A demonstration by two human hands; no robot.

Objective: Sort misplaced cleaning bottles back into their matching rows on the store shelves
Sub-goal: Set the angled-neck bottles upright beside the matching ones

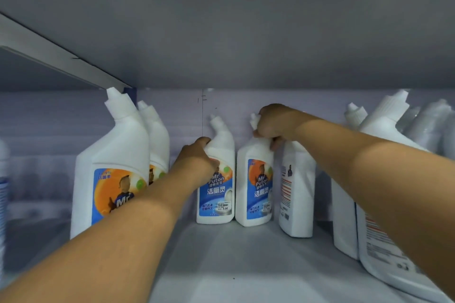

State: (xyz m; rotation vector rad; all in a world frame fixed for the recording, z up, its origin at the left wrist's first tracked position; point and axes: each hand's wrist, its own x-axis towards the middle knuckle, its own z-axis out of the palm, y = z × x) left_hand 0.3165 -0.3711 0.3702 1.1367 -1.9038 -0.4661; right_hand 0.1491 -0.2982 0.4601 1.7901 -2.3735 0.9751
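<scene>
Head view, looking into a store shelf (pixel 246 265) from close range. At centre, near the back wall: two white angled-neck toilet cleaner bottles with blue and orange labels, standing upright side by side, touching or nearly so. Left bottle (pixel 218 194) gripped at its shoulder by the left hand (pixel 197 158), fingers curled round the far side, thumb towards the camera. Right bottle (pixel 254 187) held at the neck and cap by the right hand (pixel 273 123), fingers wrapped over the top, cap mostly hidden beneath. Just right of that pair, a third bottle (pixel 296 192) turned back-label outward, apparently touching the right-hand bottle.

Risks, judged from this layout: a high grip on the neck giving little control of the base, so a swing or tip on lifting, likely knocking the turned bottle alongside. Tight spacing between the two held bottles, so labels scuffing or one dragging the other if moved unevenly. Low shelf board overhead, close above the spouts, so a cap striking it on a straight lift. Right forearm (pixel 369 167) passing close in front of the right-hand row of white bottles (pixel 384 125), some leaning, so a brush on withdrawal possibly toppling them. Left forearm (pixel 110 241) likewise crossing the large front bottle (pixel 110 174) on the left.

Both arms extended forward and slightly upward, nearly straight, converging towards the centre of the shelf; right wrist bent downward, left wrist roughly level.
</scene>
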